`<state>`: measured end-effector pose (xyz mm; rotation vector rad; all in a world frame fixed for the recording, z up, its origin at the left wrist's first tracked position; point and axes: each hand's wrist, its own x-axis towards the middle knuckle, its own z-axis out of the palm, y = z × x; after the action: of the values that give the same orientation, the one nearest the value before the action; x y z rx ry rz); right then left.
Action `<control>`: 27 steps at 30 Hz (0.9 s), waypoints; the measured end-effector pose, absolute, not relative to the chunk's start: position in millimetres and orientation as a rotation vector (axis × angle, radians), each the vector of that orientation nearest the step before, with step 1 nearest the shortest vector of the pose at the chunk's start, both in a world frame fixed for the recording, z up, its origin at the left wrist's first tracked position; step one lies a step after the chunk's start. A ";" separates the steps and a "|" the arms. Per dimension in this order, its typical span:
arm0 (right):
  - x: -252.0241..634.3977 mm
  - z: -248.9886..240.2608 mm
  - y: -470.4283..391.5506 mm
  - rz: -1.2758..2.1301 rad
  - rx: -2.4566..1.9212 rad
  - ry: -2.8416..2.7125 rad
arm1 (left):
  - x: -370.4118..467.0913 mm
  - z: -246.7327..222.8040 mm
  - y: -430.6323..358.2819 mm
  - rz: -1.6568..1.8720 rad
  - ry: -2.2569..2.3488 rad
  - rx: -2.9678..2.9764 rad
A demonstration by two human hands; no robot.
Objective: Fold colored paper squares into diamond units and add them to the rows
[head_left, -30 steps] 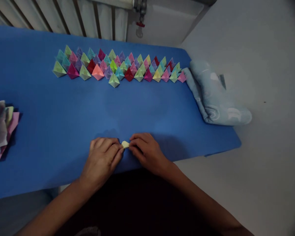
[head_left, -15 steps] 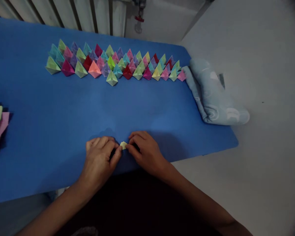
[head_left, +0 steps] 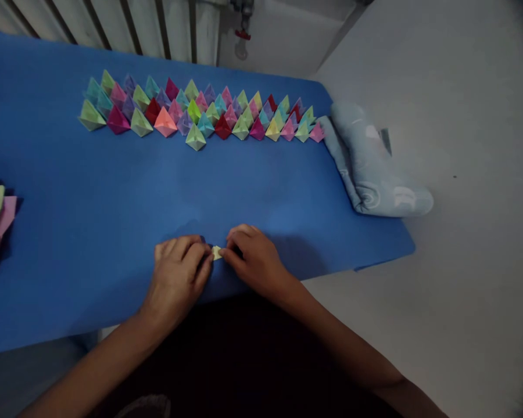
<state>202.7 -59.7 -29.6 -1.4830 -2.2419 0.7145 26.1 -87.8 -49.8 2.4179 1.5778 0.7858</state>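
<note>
A small folded piece of pale yellow paper [head_left: 217, 253] lies at the near edge of the blue table [head_left: 113, 197], between my two hands. My left hand [head_left: 178, 270] pinches its left side, the fingers curled and pressed together. From the right, the thumb and fingertips of my right hand [head_left: 255, 258] grip the other side. The fingers hide much of the paper, so its full shape cannot be made out. Farther back stand rows of folded paper pieces [head_left: 196, 138] in green, pink, red, blue, purple and yellow, each with a pointed top.
A rolled light blue patterned cloth [head_left: 375, 168] lies at the table's right end, by the white wall [head_left: 475, 249]. Loose paper sheets [head_left: 2, 223] are stacked at the left edge. Behind the table are a radiator [head_left: 148, 29] and a red valve handle [head_left: 243, 35].
The view has shifted slightly. Both hands still hold the yellow paper, and their fingers have closed in a little, covering more of it.
</note>
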 end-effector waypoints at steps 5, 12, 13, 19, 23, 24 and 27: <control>207.7 -28.2 -55.6 0.804 -1.425 -2.182 | 23.4 -45.1 -92.2 0.781 1.356 2.683; 213.8 -28.4 -53.3 0.942 -1.330 -2.122 | 19.4 -40.6 -102.0 0.658 1.330 2.827; 213.1 -28.1 -53.4 0.927 -1.356 -2.129 | 19.4 -40.9 -102.9 0.644 1.331 2.852; 206.8 -24.6 -54.2 0.878 -1.437 -2.169 | 21.7 -43.6 -105.4 0.615 1.304 2.940; 202.9 -23.2 -54.6 0.846 -1.488 -2.163 | 20.6 -45.8 -107.3 0.623 1.314 2.931; 202.5 -23.2 -54.6 0.847 -1.485 -2.166 | 19.3 -46.5 -107.6 0.622 1.310 2.917; 202.7 -23.5 -54.1 0.871 -1.462 -2.177 | 13.3 -48.6 -108.3 0.631 1.288 2.858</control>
<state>202.7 -54.1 -23.5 -1.4620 -2.1766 0.8713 13.3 -108.3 -48.6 2.8576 1.2883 0.6313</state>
